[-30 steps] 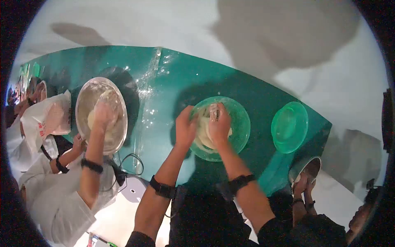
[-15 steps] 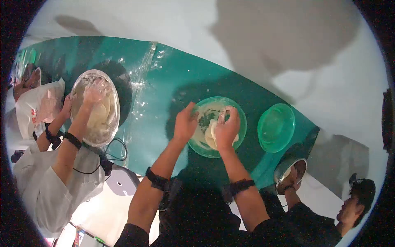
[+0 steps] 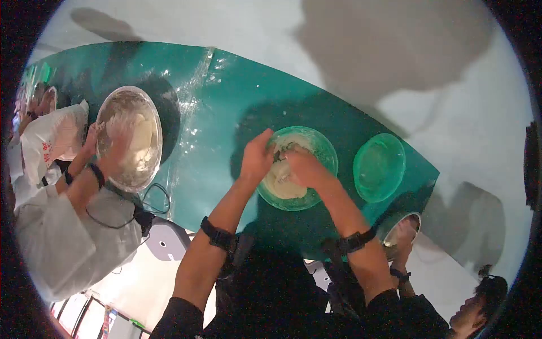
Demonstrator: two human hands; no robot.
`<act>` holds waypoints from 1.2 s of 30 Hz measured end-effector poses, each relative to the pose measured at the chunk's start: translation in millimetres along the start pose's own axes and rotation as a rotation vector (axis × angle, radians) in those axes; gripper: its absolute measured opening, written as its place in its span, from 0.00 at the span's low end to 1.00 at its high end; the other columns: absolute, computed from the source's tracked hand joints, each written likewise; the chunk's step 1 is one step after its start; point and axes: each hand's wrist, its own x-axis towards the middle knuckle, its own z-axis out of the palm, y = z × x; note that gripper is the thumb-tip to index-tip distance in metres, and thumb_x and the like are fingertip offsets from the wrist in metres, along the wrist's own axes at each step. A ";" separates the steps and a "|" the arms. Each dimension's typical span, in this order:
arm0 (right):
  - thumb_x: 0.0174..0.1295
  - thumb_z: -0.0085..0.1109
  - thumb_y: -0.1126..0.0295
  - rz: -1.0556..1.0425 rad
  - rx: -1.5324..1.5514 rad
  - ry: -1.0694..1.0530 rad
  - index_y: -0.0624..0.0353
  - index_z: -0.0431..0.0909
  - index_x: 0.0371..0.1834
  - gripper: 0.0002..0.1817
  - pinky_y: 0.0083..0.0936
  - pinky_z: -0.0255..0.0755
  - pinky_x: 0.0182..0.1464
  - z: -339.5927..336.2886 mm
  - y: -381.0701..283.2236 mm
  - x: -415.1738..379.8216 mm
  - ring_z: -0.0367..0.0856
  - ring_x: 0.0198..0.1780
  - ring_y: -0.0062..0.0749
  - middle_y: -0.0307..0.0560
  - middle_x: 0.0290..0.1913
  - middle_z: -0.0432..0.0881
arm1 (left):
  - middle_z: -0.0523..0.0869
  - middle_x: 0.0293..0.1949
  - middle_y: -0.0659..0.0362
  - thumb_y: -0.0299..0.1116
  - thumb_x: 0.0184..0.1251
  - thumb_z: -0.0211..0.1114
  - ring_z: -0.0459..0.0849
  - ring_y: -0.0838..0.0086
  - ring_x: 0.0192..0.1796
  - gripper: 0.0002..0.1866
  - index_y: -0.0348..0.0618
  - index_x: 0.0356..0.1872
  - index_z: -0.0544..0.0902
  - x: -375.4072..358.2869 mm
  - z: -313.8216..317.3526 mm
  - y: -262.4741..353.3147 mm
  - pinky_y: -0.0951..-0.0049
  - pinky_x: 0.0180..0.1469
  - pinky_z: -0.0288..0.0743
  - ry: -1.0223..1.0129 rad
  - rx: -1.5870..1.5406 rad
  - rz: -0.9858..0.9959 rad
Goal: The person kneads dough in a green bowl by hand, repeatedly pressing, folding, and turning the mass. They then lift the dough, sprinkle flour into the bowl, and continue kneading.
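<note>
On green table [image 3: 226, 113], left hand [image 3: 257, 158] gripping green bowl [image 3: 324, 152] rim, right hand [image 3: 299, 168] clenched on dough [image 3: 279, 183] — inside bowl

One head-worn fisheye camera looks steeply down over the person's forearms at a green table [image 3: 226, 113], fairly close; the dark, curved edges probably hide the surroundings.
</note>
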 end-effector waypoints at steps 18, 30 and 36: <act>0.59 0.64 0.82 0.436 0.445 0.997 0.59 0.69 0.72 0.34 0.48 0.73 0.66 35.6 -40.9 -4.2 0.80 0.64 0.63 0.63 0.61 0.82 | 0.85 0.59 0.37 0.29 0.68 0.66 0.83 0.42 0.61 0.25 0.35 0.66 0.77 0.0 -2.0 12.7 0.53 0.63 0.77 -0.106 -0.052 -0.156; 0.52 0.63 0.79 -0.257 0.026 0.296 0.51 0.84 0.57 0.26 0.48 0.71 0.70 46.2 -15.4 -54.5 0.79 0.64 0.54 0.52 0.58 0.85 | 0.86 0.45 0.39 0.26 0.67 0.62 0.83 0.39 0.50 0.19 0.44 0.59 0.78 15.4 -5.7 12.8 0.44 0.52 0.78 -0.103 0.011 -0.028; 0.55 0.61 0.78 -0.253 -0.045 0.313 0.51 0.83 0.60 0.26 0.51 0.66 0.74 4.0 -11.6 -91.3 0.74 0.70 0.50 0.49 0.63 0.82 | 0.87 0.45 0.39 0.26 0.68 0.63 0.84 0.39 0.49 0.17 0.43 0.57 0.77 9.8 -5.4 15.6 0.45 0.49 0.78 -0.098 0.008 -0.050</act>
